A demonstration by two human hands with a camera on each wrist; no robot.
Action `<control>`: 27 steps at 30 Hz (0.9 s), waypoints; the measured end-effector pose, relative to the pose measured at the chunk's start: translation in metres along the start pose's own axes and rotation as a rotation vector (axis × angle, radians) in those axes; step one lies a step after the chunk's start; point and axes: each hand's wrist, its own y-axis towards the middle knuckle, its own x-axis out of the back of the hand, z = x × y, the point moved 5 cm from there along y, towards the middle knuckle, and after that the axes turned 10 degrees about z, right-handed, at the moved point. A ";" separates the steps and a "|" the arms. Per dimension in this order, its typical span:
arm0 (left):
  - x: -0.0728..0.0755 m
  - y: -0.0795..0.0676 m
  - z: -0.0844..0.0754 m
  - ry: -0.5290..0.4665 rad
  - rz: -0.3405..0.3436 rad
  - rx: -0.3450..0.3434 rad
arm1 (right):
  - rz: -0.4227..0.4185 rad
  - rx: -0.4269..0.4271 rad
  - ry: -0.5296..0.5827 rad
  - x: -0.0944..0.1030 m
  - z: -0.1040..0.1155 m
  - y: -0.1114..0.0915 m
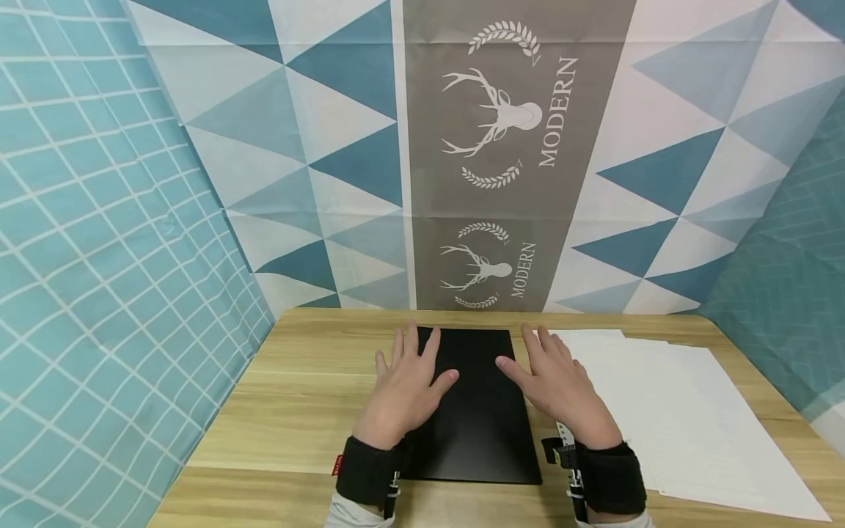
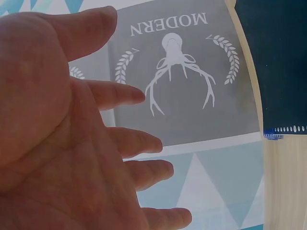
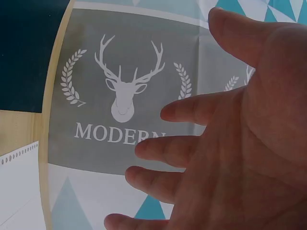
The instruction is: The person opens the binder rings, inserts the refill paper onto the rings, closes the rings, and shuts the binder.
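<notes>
A flat black rectangular cover or board [image 1: 485, 425] lies upright in the head view, at the middle of the wooden table. Over its left edge hovers my left hand [image 1: 405, 392], fingers spread and thumb pointing inward. My right hand [image 1: 561, 385] is held above the gap between the board's right edge and the white sheets [image 1: 686, 418], its fingers also extended. Both palms show bare in the wrist views, with nothing in either hand. Along the edge of a white sheet [image 3: 19, 182] runs a row of punched holes. White marks and a small blue patch [image 2: 273, 134] show at the board's corner.
The overlapping sheets fan out across the right part of the wooden table [image 1: 264, 418]. Behind the table's far edge stands a patterned backdrop [image 1: 482, 198] with deer heads and triangles. Blue tiled cloth [image 1: 99, 257] hangs at the left, and teal cloth [image 1: 785, 293] at the right.
</notes>
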 end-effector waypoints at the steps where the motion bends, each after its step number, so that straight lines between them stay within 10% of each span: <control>1: -0.001 0.000 0.000 -0.001 0.004 0.003 | -0.001 0.001 -0.004 0.000 0.000 0.000; 27: -0.019 0.008 0.009 -0.013 0.103 0.037 | 0.091 -0.047 -0.066 -0.014 -0.007 0.010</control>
